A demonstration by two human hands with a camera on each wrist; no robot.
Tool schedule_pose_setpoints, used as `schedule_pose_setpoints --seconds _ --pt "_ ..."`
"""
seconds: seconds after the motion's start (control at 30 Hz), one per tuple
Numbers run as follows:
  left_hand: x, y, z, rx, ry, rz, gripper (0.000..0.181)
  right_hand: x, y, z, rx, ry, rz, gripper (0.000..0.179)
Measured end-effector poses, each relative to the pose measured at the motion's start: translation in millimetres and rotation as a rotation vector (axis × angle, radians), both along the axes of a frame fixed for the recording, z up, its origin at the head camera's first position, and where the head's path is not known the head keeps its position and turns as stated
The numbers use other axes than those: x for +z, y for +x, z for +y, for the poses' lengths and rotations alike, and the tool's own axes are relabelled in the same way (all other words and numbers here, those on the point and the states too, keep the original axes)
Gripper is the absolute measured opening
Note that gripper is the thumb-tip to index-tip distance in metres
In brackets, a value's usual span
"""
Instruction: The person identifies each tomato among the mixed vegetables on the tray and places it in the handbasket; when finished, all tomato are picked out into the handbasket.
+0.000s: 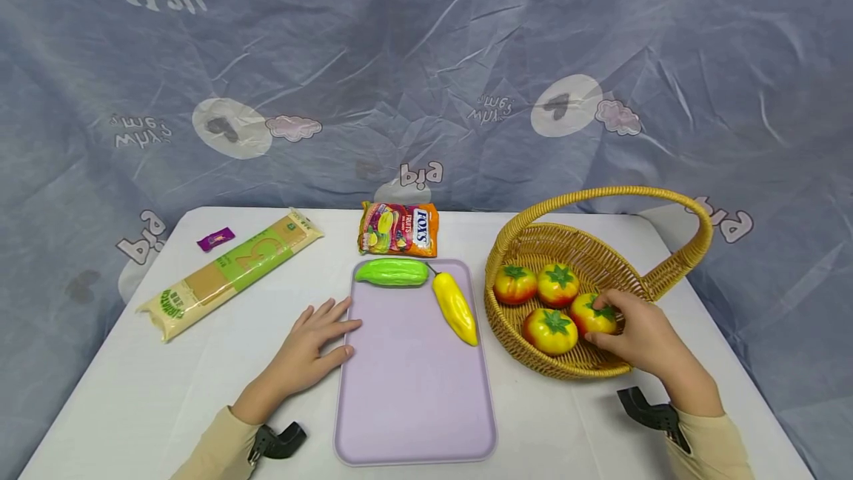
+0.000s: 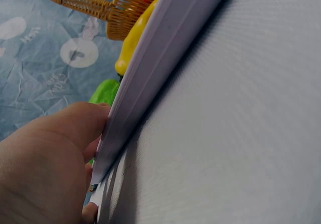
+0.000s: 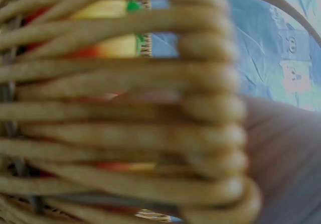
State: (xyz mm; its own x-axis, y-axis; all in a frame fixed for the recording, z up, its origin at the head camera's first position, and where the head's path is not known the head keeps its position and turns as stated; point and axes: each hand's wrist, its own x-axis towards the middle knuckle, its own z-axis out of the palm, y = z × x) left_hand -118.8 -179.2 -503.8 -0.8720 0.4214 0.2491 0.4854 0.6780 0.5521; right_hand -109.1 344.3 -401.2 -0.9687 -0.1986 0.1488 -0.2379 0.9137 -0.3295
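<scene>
My left hand (image 1: 308,350) rests at the left edge of the lilac tray (image 1: 416,413), fingers spread and fingertips at its rim. In the left wrist view, the thumb touches that rim. On the tray lie a green pepper (image 1: 392,272) and a yellow pepper (image 1: 455,307). My right hand (image 1: 636,328) reaches into the wicker basket (image 1: 556,371) and grips a yellow-and-red tomato (image 1: 590,315) with thumb and fingers. Several similar tomatoes (image 1: 550,332) sit beside it. In the right wrist view, the basket's weave (image 3: 120,118) hides most of the hand's hold.
A bag of Fox's candy (image 1: 398,230) lies behind the tray. Left of it are a long noodle pack (image 1: 233,274) and a small purple wrapped candy (image 1: 216,239). The basket's tall handle (image 1: 620,191) arches above the basket. A grey-blue printed cloth (image 1: 426,80) hangs behind the white table.
</scene>
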Motion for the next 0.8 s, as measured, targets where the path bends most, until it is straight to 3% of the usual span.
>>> schedule_pose_setpoints --seconds 0.8 --pt "-0.1 0.3 0.0 0.005 0.003 -0.012 0.042 0.5 0.9 -3.6 -0.020 -0.037 -0.005 0.045"
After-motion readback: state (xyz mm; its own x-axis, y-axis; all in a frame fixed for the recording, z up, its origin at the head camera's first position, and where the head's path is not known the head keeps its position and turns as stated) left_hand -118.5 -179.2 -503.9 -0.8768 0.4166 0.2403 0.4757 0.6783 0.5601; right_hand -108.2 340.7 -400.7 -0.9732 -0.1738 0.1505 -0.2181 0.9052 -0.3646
